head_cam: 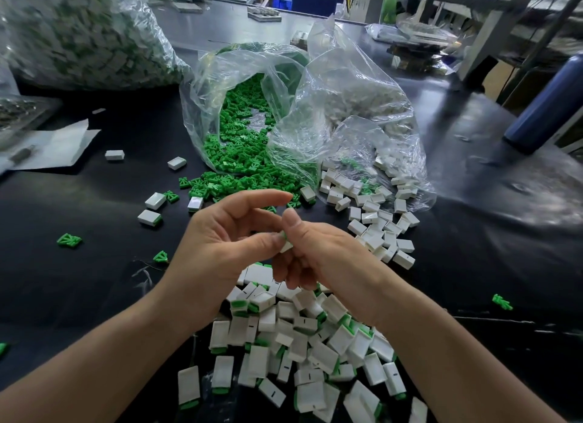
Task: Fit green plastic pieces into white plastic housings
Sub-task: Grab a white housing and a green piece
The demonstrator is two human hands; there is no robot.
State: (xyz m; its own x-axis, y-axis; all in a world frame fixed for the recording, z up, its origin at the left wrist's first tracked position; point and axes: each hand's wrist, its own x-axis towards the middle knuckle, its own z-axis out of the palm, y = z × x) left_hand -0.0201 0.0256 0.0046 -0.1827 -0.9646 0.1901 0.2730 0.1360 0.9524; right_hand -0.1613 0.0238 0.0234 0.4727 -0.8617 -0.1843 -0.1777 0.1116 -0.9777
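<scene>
Open dark worktop (94,296) lies to the left of the hands, dotted with a few stray green pieces and white housings. There is more bare surface on the right, up to a blue cylinder (549,101) near the far right edge. Ahead, room is tight: 2 clear bags lie on their sides with mouths toward the person. The green-piece bag (239,132) spills green pieces to just beyond the fingertips. The white-housing bag (356,107) spills a scatter of loose housings (378,221) beside the right wrist. Directly below the hands a finished pile (299,344), white housings with green ends showing, runs to the bottom edge and is cut off there.

The left hand (217,249) and right hand (318,255) meet above that pile, both holding 1 white housing (286,245). The left thumb tip presses on it while the left index finger arches free above. The right hand's fingers curl round it, thumb upright. Only a white corner and a sliver of green at its upper end show, so its long axis cannot be told.

A large bag (85,34) at far left is blurred and cut by the frame.
</scene>
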